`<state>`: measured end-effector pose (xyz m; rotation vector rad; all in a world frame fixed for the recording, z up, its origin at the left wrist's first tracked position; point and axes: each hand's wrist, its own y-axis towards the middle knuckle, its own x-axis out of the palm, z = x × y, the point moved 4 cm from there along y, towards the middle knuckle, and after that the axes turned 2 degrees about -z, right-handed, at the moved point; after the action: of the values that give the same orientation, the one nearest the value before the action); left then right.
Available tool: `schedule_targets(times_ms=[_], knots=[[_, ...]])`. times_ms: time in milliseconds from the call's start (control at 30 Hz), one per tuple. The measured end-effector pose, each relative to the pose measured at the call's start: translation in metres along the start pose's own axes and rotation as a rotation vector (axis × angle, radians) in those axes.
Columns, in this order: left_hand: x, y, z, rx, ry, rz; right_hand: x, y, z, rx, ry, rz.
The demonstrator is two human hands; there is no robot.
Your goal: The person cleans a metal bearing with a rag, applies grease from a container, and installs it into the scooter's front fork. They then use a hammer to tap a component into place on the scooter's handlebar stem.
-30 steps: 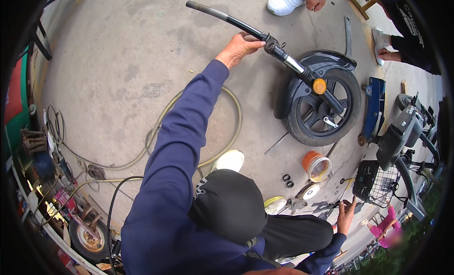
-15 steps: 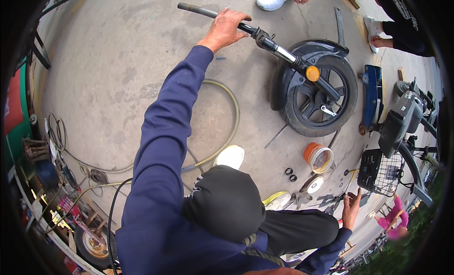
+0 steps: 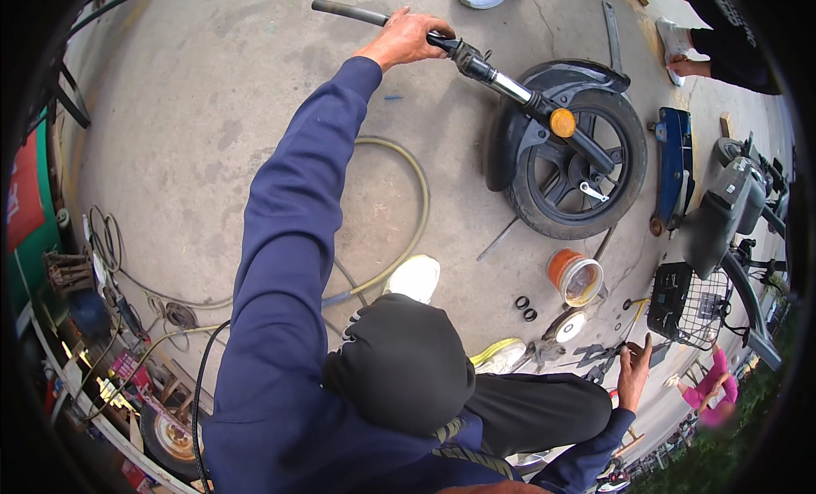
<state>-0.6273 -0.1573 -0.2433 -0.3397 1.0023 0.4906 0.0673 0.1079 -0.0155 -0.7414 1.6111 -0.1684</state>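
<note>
My left hand [image 3: 406, 39] reaches out and is wrapped round the dark steering tube of a front fork [image 3: 512, 88]. The bare end of that tube sticks out to the left past my fingers. Attached to the fork are a black spoked wheel [image 3: 585, 162], a black mudguard [image 3: 501, 150] and a round orange reflector [image 3: 562, 122]. A silver lever [image 3: 592, 191] shows at the hub. My right hand [image 3: 632, 377] is beside my right knee, its index finger stretched out and apart from the others. Nothing shows in its grip; some fingers are partly hidden.
An orange-and-white tub [image 3: 575, 278] stands below the wheel, near two black rings [image 3: 525, 309]. A yellow hose [image 3: 422, 188] loops over the concrete. To the right are a blue jack [image 3: 673, 167] and a scooter with a wire basket [image 3: 688, 305]. A bystander's white shoe [image 3: 673, 50] shows at upper right.
My left hand and the steering tube have shifted slightly up in the picture. The grip is unchanged, and my right hand stays beside my knee.
</note>
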Motion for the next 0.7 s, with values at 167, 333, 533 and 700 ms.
schedule_targets(times_ms=[167,333,533,700], knots=[[0.003,0.005,-0.004,0.016,0.012,-0.033,0.001,0.003,0.0,-0.006,-0.003,-0.009],[0.006,0.01,-0.01,0.05,0.003,-0.06,0.002,0.007,0.007,-0.024,0.016,-0.006],[0.005,0.005,-0.002,0.086,0.023,-0.043,0.002,0.004,0.001,-0.003,-0.001,-0.022],[0.004,0.001,0.003,0.068,0.051,0.006,0.002,0.005,-0.002,-0.007,-0.006,-0.025]])
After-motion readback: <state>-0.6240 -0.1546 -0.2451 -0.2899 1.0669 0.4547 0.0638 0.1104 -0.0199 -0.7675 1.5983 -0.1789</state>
